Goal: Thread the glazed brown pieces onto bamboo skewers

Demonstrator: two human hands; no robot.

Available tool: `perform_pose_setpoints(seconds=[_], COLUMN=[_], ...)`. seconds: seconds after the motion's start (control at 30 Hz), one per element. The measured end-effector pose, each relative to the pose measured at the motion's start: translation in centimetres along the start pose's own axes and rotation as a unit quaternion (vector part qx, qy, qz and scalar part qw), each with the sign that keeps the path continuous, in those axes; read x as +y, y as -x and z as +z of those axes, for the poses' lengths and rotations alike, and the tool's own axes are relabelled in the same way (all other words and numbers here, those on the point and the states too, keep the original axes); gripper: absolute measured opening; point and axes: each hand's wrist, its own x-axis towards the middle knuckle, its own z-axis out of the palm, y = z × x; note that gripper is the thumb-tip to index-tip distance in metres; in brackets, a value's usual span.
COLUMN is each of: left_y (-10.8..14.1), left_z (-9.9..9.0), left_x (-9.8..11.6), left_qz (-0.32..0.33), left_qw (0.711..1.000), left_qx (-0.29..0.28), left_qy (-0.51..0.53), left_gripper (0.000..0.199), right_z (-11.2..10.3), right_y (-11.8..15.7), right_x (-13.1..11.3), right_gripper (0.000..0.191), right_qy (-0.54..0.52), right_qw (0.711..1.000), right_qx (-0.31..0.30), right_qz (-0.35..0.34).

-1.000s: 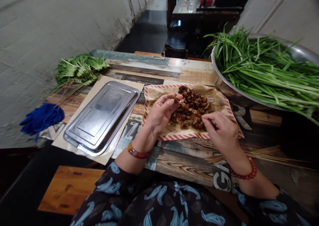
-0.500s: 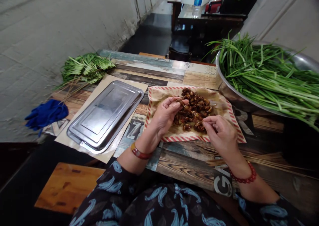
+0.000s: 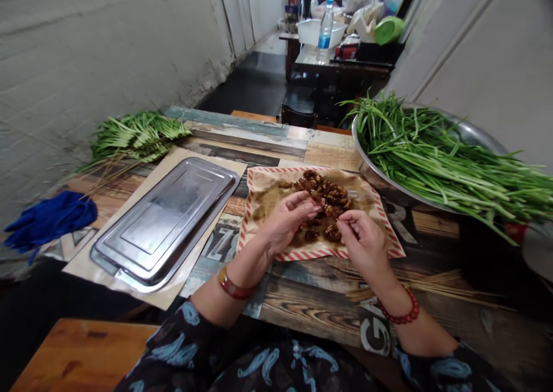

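Observation:
A heap of glossy, dark-brown sauced morsels point(image 3: 328, 193) lies on the red-striped paper sheet point(image 3: 391, 245); their exact kind is unclear. My left hand point(image 3: 290, 218) is over the near left of the heap, thumb and fingers closed on what looks like one brown morsel, mostly hidden by the fingertips. Just to the right, my right hand point(image 3: 365, 239) makes a pinch at the heap's near edge. Whatever is between its fingertips is too small to make out. Thin bamboo skewers point(image 3: 449, 288) lie beside and partly beneath my right wrist.
A rectangular metal lid or tray point(image 3: 166, 219) lies on brown paper at left. Beyond it are a bundle of green stalks point(image 3: 133, 133) and blue gloves point(image 3: 52, 219). A large metal bowl point(image 3: 367, 162) of long green leaves stands at right. A wooden stool point(image 3: 86, 351) is lower left.
The view has tilted up and shifted, so the table sits lower and farther left in the picture. Both hands stay over the heap, their fingers still closed.

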Motion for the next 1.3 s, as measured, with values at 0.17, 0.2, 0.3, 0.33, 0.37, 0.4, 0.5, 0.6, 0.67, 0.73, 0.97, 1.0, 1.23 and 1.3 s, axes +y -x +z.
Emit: perform_pose_setpoints(seconds=[0.17, 0.2, 0.3, 0.33, 0.37, 0.4, 0.5, 0.6, 0.67, 0.73, 0.97, 1.0, 1.23, 1.3], left_y=[0.3, 0.4, 0.5, 0.5, 0.6, 0.6, 0.7, 0.7, 0.7, 0.6, 0.4, 0.4, 0.6, 0.7], left_z=[0.3, 0.4, 0.4, 0.4, 0.4, 0.4, 0.4, 0.4, 0.3, 0.2, -0.3, -0.3, 0.3, 0.5], left_x=[-0.5, -0.5, -0.3, -0.2, -0.2, -0.2, -0.2, -0.2, 0.0, 0.4, 1.1, 1.0, 0.4, 0.2], left_qz=[0.000, 0.003, 0.008, 0.008, 0.007, 0.005, 0.003, 0.013, 0.024, 0.044, 0.090, 0.086, 0.071, 0.063], left_qw=[0.997, 0.997, 0.998, 0.998, 0.998, 0.998, 0.996, 0.996, 0.996, 0.997, 0.996, 0.996, 0.997, 0.997], left_qx=[-0.048, -0.049, -0.054, -0.055, -0.058, -0.062, -0.082, -0.087, -0.072, -0.043, -0.007, -0.011, -0.026, -0.034], left_qy=[-0.064, -0.060, -0.039, -0.032, -0.025, -0.021, -0.021, -0.031, -0.037, -0.040, -0.028, -0.028, -0.018, -0.017], left_gripper=[0.040, 0.038, 0.038, 0.040, 0.043, 0.046, 0.052, 0.052, 0.053, 0.053, 0.057, 0.057, 0.053, 0.057], right_z=[0.7, 0.8, 1.0, 1.1, 1.2, 1.3, 1.6, 1.8, 1.7, 1.6, 0.9, 0.9, 0.7, 0.7], right_y=[0.3, 0.4, 0.6, 0.6, 0.6, 0.6, 0.6, 0.6, 0.6, 0.7, 0.7, 0.7, 1.0, 1.0], right_x=[-0.5, -0.6, -1.0, -1.1, -1.1, -1.2, -1.3, -1.4, -1.3, -1.1, -0.8, -0.8, -0.5, -0.4], right_gripper=[0.012, 0.012, 0.013, 0.014, 0.015, 0.016, 0.019, 0.020, 0.020, 0.019, 0.016, 0.016, 0.019, 0.021], right_qy=[-0.039, -0.045, -0.074, -0.090, -0.108, -0.126, -0.171, -0.191, -0.186, -0.163, -0.059, -0.047, -0.043, -0.054], right_qw=[0.999, 0.998, 0.995, 0.993, 0.991, 0.987, 0.979, 0.974, 0.976, 0.982, 0.996, 0.997, 0.997, 0.996], right_qx=[-0.020, -0.025, -0.043, -0.049, -0.053, -0.056, -0.062, -0.070, -0.070, -0.064, -0.064, -0.061, -0.067, -0.072], right_qz=[0.019, 0.022, 0.043, 0.054, 0.066, 0.077, 0.097, 0.101, 0.091, 0.075, 0.001, -0.011, -0.007, 0.005])
